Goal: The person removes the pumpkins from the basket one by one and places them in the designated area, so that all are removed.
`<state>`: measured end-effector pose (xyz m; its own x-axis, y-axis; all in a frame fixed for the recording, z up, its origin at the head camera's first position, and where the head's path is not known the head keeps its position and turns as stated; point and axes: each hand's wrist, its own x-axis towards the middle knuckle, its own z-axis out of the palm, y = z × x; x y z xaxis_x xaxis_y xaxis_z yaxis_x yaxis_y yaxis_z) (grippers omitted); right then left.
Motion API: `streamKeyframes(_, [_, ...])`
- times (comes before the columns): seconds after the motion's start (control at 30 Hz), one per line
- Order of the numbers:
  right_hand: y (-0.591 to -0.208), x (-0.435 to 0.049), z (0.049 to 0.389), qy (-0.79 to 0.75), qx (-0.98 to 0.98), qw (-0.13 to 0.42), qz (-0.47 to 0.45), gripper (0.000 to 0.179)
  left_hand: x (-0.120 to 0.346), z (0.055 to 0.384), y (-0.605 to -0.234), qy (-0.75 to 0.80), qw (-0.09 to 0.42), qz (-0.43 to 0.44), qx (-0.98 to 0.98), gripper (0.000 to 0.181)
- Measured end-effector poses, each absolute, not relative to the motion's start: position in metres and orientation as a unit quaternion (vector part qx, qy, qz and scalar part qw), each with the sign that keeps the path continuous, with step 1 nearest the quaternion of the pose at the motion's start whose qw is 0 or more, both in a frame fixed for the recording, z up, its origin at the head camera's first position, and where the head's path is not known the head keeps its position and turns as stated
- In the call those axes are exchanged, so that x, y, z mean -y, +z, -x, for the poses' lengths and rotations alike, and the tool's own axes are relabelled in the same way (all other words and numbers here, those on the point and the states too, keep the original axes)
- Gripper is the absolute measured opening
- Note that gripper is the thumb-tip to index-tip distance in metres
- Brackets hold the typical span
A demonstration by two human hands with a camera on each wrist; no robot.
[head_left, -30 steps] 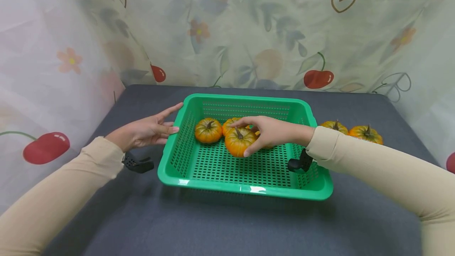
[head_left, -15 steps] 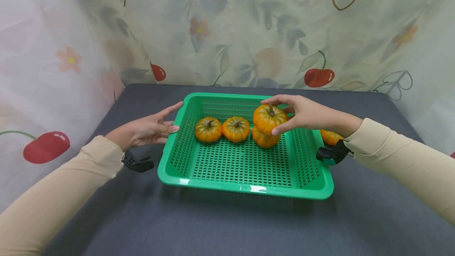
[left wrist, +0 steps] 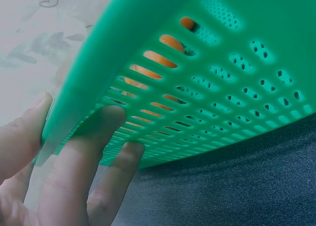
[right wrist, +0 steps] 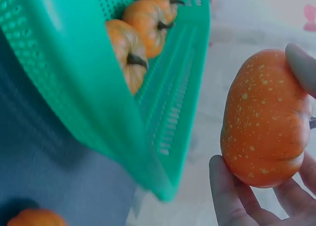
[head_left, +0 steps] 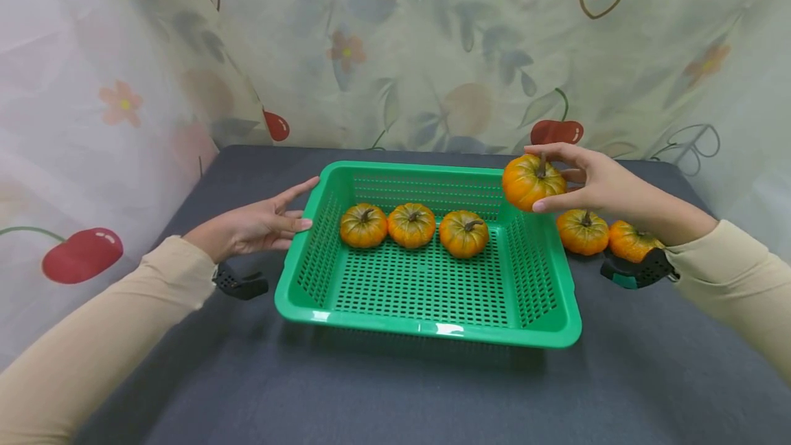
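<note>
My right hand point(head_left: 596, 180) grips a small orange pumpkin point(head_left: 533, 183) by its sides, raised over the right rim of the green plastic basket point(head_left: 426, 332). In the right wrist view, fingers and thumb hold the speckled pumpkin point(right wrist: 264, 119), its stem partly cut off by the frame. My left hand point(head_left: 256, 226) is at the basket's left rim, thumb on the edge. The left wrist view shows its fingers point(left wrist: 74, 171) beneath the rim, against the slotted wall. Inside the basket, a left pumpkin point(head_left: 363, 225), a middle pumpkin point(head_left: 411, 225) and a right pumpkin point(head_left: 464, 234) form a row.
Two more pumpkins, one nearer the basket point(head_left: 583, 231) and one farther right point(head_left: 633, 242) under the right forearm, lie on the dark cloth-covered table point(head_left: 371, 397). A printed curtain point(head_left: 420, 53) stands behind and at both sides.
My right hand has carried the pumpkin rightward and up, from above the row in the basket to over the right rim. The row's right pumpkin now shows fully. My left hand stays put.
</note>
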<state>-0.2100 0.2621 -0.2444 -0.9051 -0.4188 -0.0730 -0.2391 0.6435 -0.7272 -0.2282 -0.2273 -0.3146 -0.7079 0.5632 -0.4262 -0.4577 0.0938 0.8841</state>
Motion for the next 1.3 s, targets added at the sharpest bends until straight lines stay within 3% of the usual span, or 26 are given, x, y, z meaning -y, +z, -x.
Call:
streamKeyframes(0.7, [-0.276, -0.361, 0.196, -0.359, -0.931, 0.037, 0.050, 0.077, 0.227, 0.229, -0.315, 0.670, 0.380, -0.042, -0.636, 0.091])
streamKeyframes(1.3, [-0.324, -0.428, 0.178, -0.368, -0.929, -0.045, 0.001, 0.079, 0.227, 0.228, -0.314, 0.666, 0.383, -0.050, -0.638, 0.091])
